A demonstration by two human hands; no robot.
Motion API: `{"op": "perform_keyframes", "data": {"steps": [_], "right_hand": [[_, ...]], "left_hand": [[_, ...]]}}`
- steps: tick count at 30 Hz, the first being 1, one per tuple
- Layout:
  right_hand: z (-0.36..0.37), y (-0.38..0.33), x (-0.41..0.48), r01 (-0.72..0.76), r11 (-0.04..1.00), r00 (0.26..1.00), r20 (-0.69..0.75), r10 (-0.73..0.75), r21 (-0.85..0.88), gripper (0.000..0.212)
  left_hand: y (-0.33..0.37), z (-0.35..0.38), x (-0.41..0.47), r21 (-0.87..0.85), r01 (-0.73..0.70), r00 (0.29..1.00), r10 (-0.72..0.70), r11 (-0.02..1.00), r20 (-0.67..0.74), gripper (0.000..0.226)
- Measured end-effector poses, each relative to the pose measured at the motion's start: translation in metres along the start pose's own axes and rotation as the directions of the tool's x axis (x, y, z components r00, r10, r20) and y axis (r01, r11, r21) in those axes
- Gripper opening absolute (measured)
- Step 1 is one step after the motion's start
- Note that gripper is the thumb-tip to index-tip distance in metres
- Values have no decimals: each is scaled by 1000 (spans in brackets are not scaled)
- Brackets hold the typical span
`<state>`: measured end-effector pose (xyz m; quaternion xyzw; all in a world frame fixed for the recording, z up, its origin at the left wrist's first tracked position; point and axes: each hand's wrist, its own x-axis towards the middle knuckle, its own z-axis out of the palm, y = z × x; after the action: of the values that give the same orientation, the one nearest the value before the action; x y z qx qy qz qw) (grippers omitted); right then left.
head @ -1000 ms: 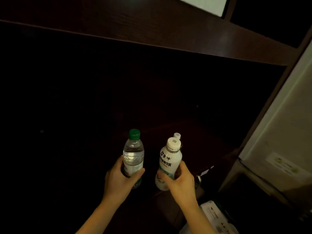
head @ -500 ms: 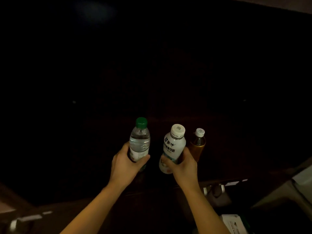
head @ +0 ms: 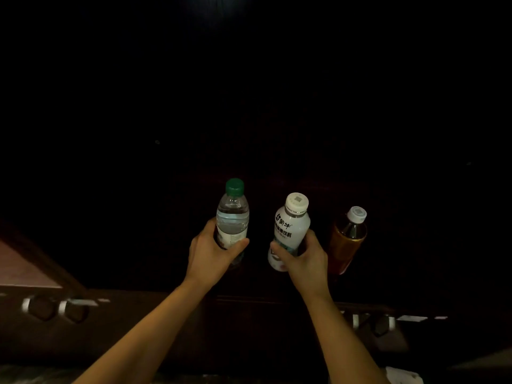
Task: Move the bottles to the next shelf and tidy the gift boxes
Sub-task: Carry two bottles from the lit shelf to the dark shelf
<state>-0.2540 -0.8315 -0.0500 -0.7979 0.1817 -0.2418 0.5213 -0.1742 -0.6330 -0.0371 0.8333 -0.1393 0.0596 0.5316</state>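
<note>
Mostly darkness: a deep, unlit shelf recess (head: pixel 249 106) filling the upper two thirds of the head view, its back wall and floor too dark to make out. Below it, a dark wooden front edge (head: pixel 166 322) running across, with two silver ring-shaped fittings at left (head: pixel 55 309) and two more at right (head: pixel 374 322). A pale pinkish surface (head: pixel 19 270) at the far left edge. Two bare forearms reaching up from the bottom into the recess. Left hand (head: pixel 210 259) wrapped closed around the lower half of a clear water bottle (head: pixel 232 214) with a green cap, held upright. Right hand (head: pixel 304 261) closed around the lower part of a white drink bottle (head: pixel 291 225) with a white cap and dark printed characters, tilted slightly left at its base. Just beside the right hand, an amber tea bottle (head: pixel 349 236) with a white cap, untouched, close enough to crowd that hand's outer side; whether it rests on the shelf floor impossible to tell. A scrap of white (head: pixel 404 375) at bottom right, unclear.
</note>
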Motion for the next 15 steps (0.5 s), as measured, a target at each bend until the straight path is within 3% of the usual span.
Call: {"op": "perform_keyframes", "data": {"steps": [15], "right_hand": [[1, -3, -3, -25, 1000, 999, 21, 26, -6, 77]], "left_hand": [[-12, 5, 2, -28, 33, 999, -32, 999, 34, 64]]}}
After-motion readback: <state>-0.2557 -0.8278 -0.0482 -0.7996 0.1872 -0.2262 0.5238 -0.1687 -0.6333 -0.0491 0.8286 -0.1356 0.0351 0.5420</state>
